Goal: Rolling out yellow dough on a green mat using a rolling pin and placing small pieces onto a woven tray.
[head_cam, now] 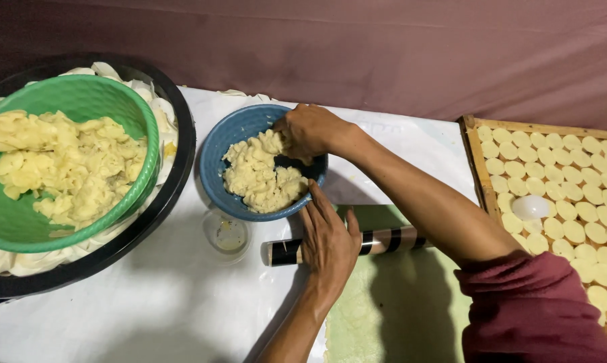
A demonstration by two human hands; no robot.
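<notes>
Dough point(259, 178) fills my clenched right hand point(308, 130) in the blue bowl point(216, 151) my flat, released left hand point(328, 238) steadies; I judge lifting a lump comes next.

My right hand's point(308, 129) fingertips are buried in the dough point(259, 176); my left hand point(328, 243) covers part of the rolling pin point(384, 240).
</notes>
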